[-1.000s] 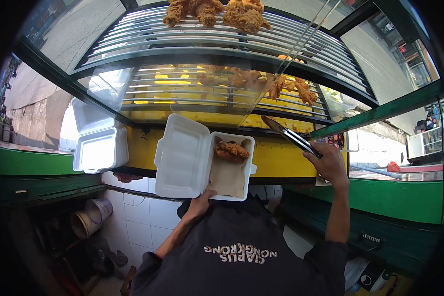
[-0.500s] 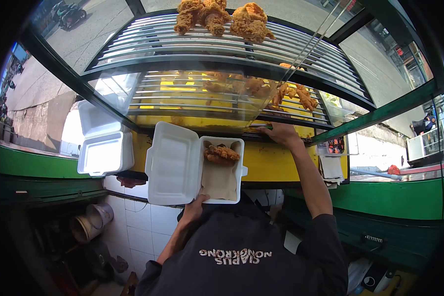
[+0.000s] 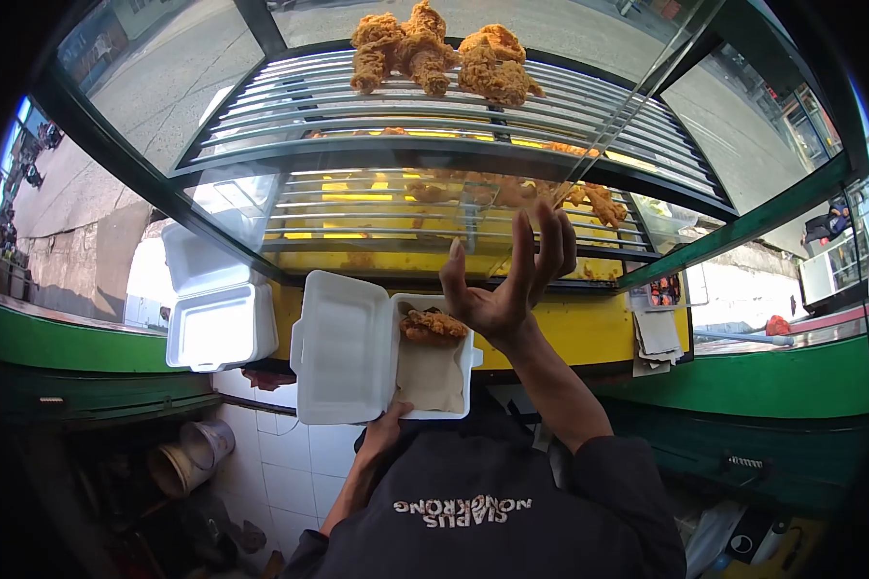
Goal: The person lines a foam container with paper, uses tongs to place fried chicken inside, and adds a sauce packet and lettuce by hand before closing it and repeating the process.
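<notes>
My left hand [image 3: 386, 425] grips the near edge of an open white foam takeaway box [image 3: 343, 352], with its fingers mostly hidden beneath. Inside the box, a piece of fried chicken [image 3: 433, 327] lies at the far end on brown paper [image 3: 429, 376]. The lid is folded out to the left. My right hand [image 3: 512, 275] is raised in front of the glass display case, palm up and fingers spread, holding nothing. Behind its fingertips, more fried chicken [image 3: 603, 205] rests on the lower rack [image 3: 377, 224].
Several fried chicken pieces [image 3: 425, 58] sit on the upper rack [image 3: 290, 101]. A stack of open foam boxes [image 3: 220, 326] stands at left. Paper sheets [image 3: 657, 336] hang at right of the yellow counter [image 3: 589, 333]. The case's green frame [image 3: 743, 232] spans the right side.
My right hand has come back from the lower edge of the case, lifted and opened its fingers. My left hand still holds the box; the whole view has shifted slightly.
</notes>
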Available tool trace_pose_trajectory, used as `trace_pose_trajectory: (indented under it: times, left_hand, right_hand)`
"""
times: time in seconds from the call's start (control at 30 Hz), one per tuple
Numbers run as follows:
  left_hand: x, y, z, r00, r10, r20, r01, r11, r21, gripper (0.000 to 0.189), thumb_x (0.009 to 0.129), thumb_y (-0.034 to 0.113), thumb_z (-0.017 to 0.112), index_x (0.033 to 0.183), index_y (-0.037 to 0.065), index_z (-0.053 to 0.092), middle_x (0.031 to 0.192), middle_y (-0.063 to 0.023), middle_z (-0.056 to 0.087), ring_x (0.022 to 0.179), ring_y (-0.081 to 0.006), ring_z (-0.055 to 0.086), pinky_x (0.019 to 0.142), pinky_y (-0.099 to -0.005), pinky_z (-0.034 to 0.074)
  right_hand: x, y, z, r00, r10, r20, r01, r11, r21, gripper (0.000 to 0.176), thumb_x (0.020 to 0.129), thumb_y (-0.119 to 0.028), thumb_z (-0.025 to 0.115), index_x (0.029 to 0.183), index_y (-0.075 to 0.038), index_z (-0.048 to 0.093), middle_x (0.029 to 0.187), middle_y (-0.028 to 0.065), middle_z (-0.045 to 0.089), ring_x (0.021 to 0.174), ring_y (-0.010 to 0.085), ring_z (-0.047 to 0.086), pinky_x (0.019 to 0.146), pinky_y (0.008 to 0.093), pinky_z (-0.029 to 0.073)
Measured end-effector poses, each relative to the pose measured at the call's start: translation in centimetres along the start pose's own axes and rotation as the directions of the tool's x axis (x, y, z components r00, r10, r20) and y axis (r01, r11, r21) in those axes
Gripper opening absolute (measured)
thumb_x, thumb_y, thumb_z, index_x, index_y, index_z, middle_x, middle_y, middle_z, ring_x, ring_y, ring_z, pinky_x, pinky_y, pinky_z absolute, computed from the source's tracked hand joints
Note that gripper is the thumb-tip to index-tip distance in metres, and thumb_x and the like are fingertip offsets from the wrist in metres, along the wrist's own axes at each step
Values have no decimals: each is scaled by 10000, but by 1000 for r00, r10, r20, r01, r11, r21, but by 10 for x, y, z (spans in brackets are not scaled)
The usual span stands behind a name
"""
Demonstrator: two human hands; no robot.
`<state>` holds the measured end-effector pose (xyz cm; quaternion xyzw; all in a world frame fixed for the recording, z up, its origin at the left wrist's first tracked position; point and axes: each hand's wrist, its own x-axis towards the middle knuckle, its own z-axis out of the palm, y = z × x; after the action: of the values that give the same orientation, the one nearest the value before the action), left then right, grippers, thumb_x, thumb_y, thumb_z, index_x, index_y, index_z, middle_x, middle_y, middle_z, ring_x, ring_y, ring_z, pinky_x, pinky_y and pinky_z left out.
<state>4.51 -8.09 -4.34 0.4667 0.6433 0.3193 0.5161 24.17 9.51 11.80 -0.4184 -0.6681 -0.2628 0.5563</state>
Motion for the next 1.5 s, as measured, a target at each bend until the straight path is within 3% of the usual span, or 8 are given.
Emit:
trace_pose_trajectory:
  times: [0.1,0.37,0.8,0.87,1.0,1.27,1.37,1.5]
  left_hand:
    - [1,9,-8,915,-381,135,403,885,-232,229,835,158,623,907,-59,639,929,-104,610,915,-200,556,827,-314,437]
    - [-4,8,-23,995,-13,100,4,996,89,249,842,136,608,976,-73,615,955,-110,619,903,-197,565,830,-308,443]
    - [4,-1,-15,982,51,179,-48,999,-19,322,832,148,621,1067,-66,576,1000,-133,590,947,-216,546,863,-312,435]
    - [9,8,-10,933,-253,254,312,923,-224,320,834,150,625,1059,-72,574,969,-117,588,950,-200,543,865,-308,431]
    - [9,29,0,931,-169,323,177,984,3,254,847,132,621,1021,-52,597,938,-94,586,932,-184,538,849,-305,430]
    - [5,28,47,863,72,499,-201,957,210,178,862,80,605,1027,57,668,1015,-164,616,988,-290,562,916,-356,415]
    - [-4,50,84,909,-94,407,57,993,104,173,865,99,606,1019,64,677,1049,-166,609,1021,-289,550,935,-360,404]
    - [-16,57,122,911,50,409,-110,986,125,168,872,109,598,1012,59,679,1069,-175,598,1036,-285,538,948,-361,394]
  right_hand:
    - [15,-6,14,1000,-3,30,6,997,-80,682,752,-185,666,1354,26,425,1414,229,335,1348,382,252,1076,516,225]
    - [-1,19,7,999,6,38,1,984,-179,643,710,-272,710,1304,-87,545,1415,91,397,1375,318,194,1094,505,200]
    - [-4,72,-69,995,95,-19,-93,886,-455,631,733,-210,684,1322,-48,524,1349,60,497,1319,270,300,1064,424,271]
    - [-6,86,-83,992,113,-48,-121,843,-524,615,740,-192,673,1318,-42,526,1334,67,515,1289,265,346,1053,417,282]
    - [-5,110,-111,994,101,-34,-100,770,-630,619,765,-141,650,1350,-34,479,1338,119,514,1240,285,435,1045,440,307]
    - [-12,150,-147,979,175,-106,-204,788,-581,594,756,-110,664,1327,-53,510,1285,105,544,1203,265,463,1009,420,341]
    - [-15,155,-156,974,223,-48,-219,857,-466,523,800,-114,697,1292,-37,538,1254,120,546,1198,271,480,995,415,399]
    - [-20,186,-199,975,223,17,-206,928,-311,414,833,-99,696,1226,-27,587,1189,133,588,1122,272,552,907,383,467]
